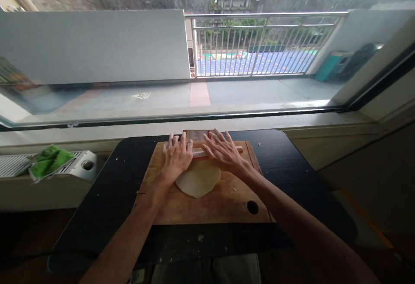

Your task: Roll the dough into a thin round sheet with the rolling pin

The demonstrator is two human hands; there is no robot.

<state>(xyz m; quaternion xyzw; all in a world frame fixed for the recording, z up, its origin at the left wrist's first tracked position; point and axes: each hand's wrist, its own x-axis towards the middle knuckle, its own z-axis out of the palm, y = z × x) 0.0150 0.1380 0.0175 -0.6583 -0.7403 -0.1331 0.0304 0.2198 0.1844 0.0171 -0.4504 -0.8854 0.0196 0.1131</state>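
A flat, thin sheet of dough (198, 181) with a blunt point towards me lies on a wooden cutting board (210, 212). A rolling pin (199, 153) lies crosswise over the dough's far part. My left hand (177, 154) rests palm down on the pin's left part, fingers stretched forward and whitened with what looks like flour. On the pin's right part lies my right hand (223, 151), fingers spread and also whitened. The pin's right end sticks out past that hand. Both hands hide part of the pin and the dough's far edge.
The board lies on a black table (106, 197) with small dough crumbs on it. A printed packet (197, 135) is behind my hands at the table's far edge. On the left, a green cloth (52, 161) lies on a radiator (82, 163). A large window stands behind the table.
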